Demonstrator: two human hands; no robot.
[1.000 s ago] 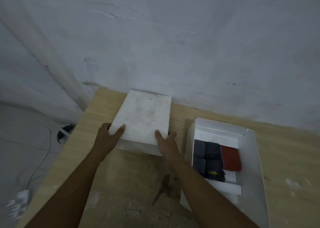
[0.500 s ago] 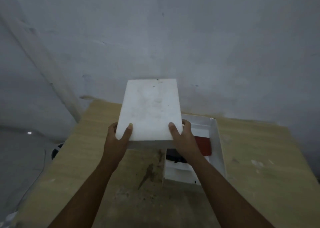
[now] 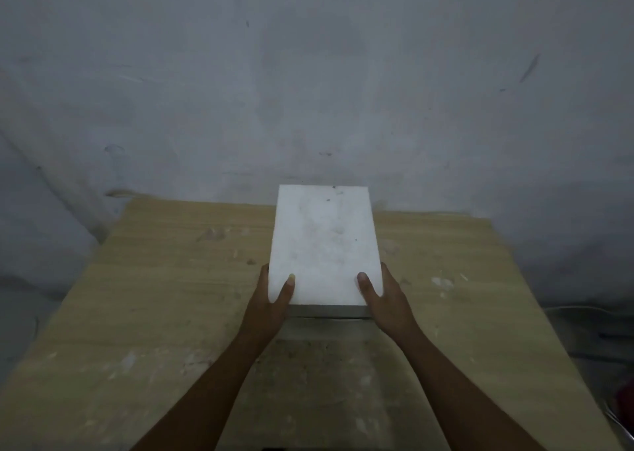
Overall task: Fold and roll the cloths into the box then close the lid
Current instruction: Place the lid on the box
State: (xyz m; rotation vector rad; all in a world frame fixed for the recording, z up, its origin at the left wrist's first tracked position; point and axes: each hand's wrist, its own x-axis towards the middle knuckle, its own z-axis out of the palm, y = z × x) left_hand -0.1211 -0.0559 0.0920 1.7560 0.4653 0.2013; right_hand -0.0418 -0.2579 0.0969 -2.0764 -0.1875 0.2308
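My left hand [image 3: 271, 299] and right hand [image 3: 386, 299] grip the white lid [image 3: 324, 244] at its near corners, thumbs on top, over the box [image 3: 329, 323] on the wooden table [image 3: 171, 296]. The cloths are hidden, presumably packed; I judge only pressing the lid fully down remains.

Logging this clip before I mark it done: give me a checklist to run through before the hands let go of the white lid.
1. Both hands grip the lid: ok, left hand and right hand hold its near corners, thumbs on top.
2. Lid lined up over the box: ok, near edges run parallel.
3. Lid fully seated: not ok, a dark seam shows below its front rim.
4. Cloths inside: cannot tell, the lid hides them.
5. No fingers trapped under the rim: cannot tell, fingers are hidden beside the lid.
6. Box rests on the table: ok.
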